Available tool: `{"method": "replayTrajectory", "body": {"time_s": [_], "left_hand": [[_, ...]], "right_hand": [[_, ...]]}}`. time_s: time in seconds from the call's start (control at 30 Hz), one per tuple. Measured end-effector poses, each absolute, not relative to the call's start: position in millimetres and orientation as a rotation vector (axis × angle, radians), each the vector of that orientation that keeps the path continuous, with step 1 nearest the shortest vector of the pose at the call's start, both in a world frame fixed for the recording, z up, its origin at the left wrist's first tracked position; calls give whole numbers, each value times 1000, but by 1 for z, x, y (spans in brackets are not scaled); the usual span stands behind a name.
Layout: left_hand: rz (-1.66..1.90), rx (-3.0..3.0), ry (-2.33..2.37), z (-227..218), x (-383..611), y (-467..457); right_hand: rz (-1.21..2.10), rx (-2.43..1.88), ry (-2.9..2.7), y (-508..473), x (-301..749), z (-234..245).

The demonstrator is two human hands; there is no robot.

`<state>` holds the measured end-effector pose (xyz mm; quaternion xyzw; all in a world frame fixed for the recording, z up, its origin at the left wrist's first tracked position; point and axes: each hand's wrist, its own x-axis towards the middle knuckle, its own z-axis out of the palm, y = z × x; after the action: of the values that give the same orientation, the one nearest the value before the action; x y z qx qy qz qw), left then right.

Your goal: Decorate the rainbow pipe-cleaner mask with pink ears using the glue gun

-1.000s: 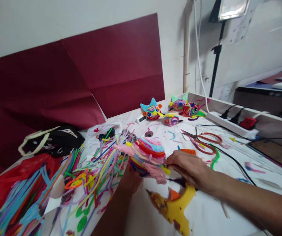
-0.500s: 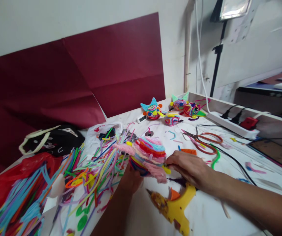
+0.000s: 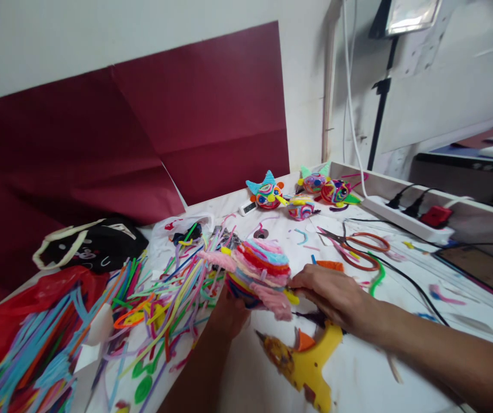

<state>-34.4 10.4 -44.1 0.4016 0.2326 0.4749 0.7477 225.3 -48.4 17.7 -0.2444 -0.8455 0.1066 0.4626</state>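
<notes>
A striped pipe-cleaner figure (image 3: 261, 265) in pink, red, blue and yellow, with pink fuzzy pieces sticking out, is held above the table. My left hand (image 3: 230, 314) grips it from below on the left, its fingers partly hidden behind the figure. At its right side my right hand (image 3: 330, 289) has its fingers closed in a pinch by a small yellow piece (image 3: 291, 296); whether something else is between the fingertips is hidden. Just below lies a yellow hot glue gun (image 3: 310, 364), nozzle pointing left, beside an orange felt-like scrap (image 3: 305, 340).
Loose pipe cleaners (image 3: 181, 281) cover the left, beside a red bag (image 3: 69, 281) and a black pouch (image 3: 104, 246). Finished-looking figures (image 3: 267, 195) stand at the back. Orange-handled scissors (image 3: 358, 246), a power strip (image 3: 407, 218), black cables and a phone-like slab (image 3: 482, 272) lie right.
</notes>
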Motion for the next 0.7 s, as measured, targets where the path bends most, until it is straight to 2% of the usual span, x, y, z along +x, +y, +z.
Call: {"method": "replayTrajectory", "body": {"time_s": [0.7], "left_hand": [[1059,879,496,-39,-27,7]], "right_hand": [[295,-626,-2028,-50,224,19]]}}
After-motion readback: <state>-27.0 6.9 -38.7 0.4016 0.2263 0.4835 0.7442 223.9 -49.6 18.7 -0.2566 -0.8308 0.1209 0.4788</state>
